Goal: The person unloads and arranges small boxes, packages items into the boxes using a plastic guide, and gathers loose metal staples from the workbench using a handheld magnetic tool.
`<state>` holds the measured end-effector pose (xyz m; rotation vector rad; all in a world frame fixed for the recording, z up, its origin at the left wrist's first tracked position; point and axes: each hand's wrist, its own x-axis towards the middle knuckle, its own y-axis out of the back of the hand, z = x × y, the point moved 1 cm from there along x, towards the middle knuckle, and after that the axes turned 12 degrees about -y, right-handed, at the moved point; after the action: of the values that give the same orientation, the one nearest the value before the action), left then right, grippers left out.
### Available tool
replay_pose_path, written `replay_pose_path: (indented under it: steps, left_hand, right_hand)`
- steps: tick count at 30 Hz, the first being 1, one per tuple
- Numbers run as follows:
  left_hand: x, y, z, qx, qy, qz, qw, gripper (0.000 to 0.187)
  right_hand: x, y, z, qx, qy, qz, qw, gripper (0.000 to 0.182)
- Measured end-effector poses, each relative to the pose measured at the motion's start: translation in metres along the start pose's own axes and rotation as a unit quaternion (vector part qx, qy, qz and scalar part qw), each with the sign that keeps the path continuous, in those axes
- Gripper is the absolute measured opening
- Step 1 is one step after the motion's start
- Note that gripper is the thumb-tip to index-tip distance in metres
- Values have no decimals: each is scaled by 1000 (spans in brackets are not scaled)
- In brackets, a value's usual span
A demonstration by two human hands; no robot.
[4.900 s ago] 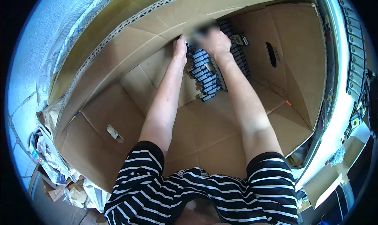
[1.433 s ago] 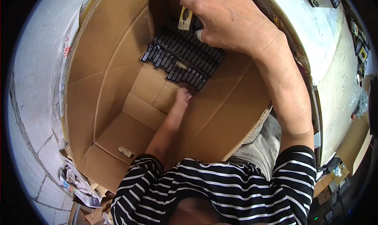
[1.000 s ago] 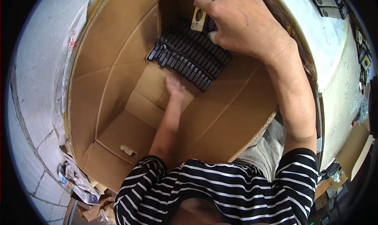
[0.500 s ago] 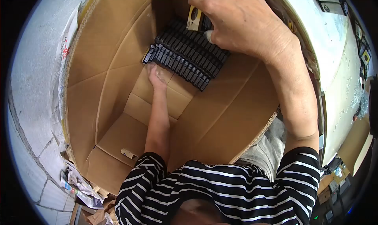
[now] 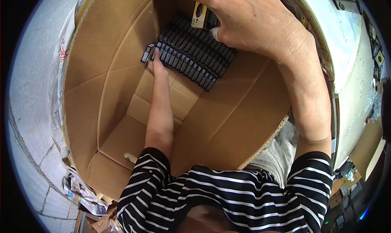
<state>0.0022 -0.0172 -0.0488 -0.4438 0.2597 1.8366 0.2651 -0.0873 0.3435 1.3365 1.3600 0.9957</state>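
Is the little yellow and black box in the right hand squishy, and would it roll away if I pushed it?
The box is probably stiff, since its edges look straight. Its flat sides suggest sliding, not rolling. It may be light, as the right hand seems to hold it just with the fingers.

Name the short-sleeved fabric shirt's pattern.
The shirt has white stripes on black, clearest in the head view.

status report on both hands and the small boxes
Left hand at left end of nearest row of small boxes. Right hand gripping black-and-yellow box, partly blocking view of far rows.
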Motion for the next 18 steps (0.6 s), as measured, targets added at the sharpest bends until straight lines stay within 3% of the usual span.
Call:
replay_pose_path:
  steps: [5, 9, 11, 13, 14, 15, 17, 18]
  left_hand:
    - [9, -11, -2, -28, -75, 2, 997, 28]
    - [16, -21, -10, 48, -108, 19, 993, 27]
    - [18, -22, -10, 144, -133, 74, 978, 28]
    - [4, -14, 7, 92, -53, 22, 994, 31]
    - [19, 5, -12, 58, -39, -14, 997, 43]
    - [14, 10, -10, 59, -43, -19, 997, 43]
    - [-10, 41, -1, 237, -254, -25, 937, 56]
    - [-25, 46, 12, 240, -252, -26, 937, 56]
  right_hand:
    - [2, -2, -1, -8, 6, -15, 1000, 17]
    - [3, 2, -7, -19, 2, -40, 999, 16]
    - [2, -3, -1, -18, 8, -12, 1000, 17]
    - [2, -1, -1, -9, 5, -8, 1000, 17]
    - [2, 1, -1, 1, -2, -7, 1000, 17]
    - [2, 2, 0, 1, -5, -2, 1000, 17]
    - [2, 0, 0, -13, -7, -5, 1000, 17]
    - [2, -3, 1, -11, -8, -7, 1000, 17]
